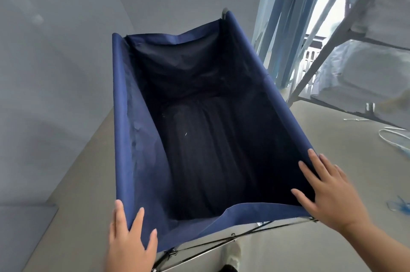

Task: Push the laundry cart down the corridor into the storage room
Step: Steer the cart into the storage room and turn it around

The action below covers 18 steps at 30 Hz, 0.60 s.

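Observation:
The laundry cart (142,160) is a deep navy fabric bin on a metal folding frame, filling the middle of the head view, and nothing shows inside it. My left hand (129,240) rests flat on the near left corner of its rim, fingers spread over the fabric. My right hand (328,194) lies on the near right corner, fingers apart and pressed on the rim. Neither hand curls around the frame. The crossed metal bars (221,243) of the frame show below the near edge.
A grey wall (55,72) runs close along the cart's left side. To the right stands a metal shelving rack (332,45) with wrapped white bundles, and pale blue curtains (281,27) hang beyond it. Thin plastic ties (392,136) lie on the beige floor at the right.

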Each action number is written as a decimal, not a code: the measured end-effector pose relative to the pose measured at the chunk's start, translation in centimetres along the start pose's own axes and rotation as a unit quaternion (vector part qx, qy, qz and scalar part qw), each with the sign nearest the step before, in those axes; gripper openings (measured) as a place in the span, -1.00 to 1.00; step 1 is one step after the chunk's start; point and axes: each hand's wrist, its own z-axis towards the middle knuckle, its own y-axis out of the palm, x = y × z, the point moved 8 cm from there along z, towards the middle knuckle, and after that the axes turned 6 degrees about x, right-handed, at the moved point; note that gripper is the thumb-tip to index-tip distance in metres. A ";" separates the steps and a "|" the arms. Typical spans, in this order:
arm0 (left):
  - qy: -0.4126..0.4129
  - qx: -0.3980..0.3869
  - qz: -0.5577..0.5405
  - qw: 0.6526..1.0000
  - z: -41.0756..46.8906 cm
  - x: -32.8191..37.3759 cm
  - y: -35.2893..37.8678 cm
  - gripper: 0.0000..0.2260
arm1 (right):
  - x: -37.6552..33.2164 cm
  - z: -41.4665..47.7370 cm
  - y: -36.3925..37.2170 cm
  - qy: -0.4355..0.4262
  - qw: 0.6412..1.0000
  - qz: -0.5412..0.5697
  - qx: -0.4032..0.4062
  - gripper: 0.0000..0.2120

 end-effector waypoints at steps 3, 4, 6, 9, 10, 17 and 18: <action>-0.013 0.001 -0.011 1.000 0.8 2.6 0.4 -0.41 | 2.1 2.6 -0.2 -0.016 1.000 0.000 0.000 -0.25; -0.017 -0.003 -0.016 1.000 1.0 3.5 0.5 -0.41 | 2.7 3.3 -0.2 -0.021 1.000 0.000 0.000 -0.24; -0.023 -0.008 -0.021 0.999 1.5 5.1 0.5 -0.41 | 3.8 4.9 -0.3 -0.032 0.999 -0.001 -0.002 -0.24; -0.030 -0.012 -0.018 0.999 2.1 6.7 0.9 -0.41 | 5.2 7.0 -0.4 -0.046 0.999 0.000 -0.002 -0.26; -0.031 -0.015 -0.017 0.999 2.3 7.3 1.2 -0.42 | 5.7 7.7 -0.4 -0.050 0.999 0.001 -0.002 -0.26; -0.082 -0.058 -0.031 0.994 3.8 11.2 2.7 -0.42 | 9.1 12.7 -0.3 -0.085 0.996 0.005 -0.009 -0.21; -0.087 -0.061 -0.030 0.994 4.1 11.8 2.9 -0.43 | 9.6 13.4 -0.3 -0.089 0.996 0.005 -0.012 -0.21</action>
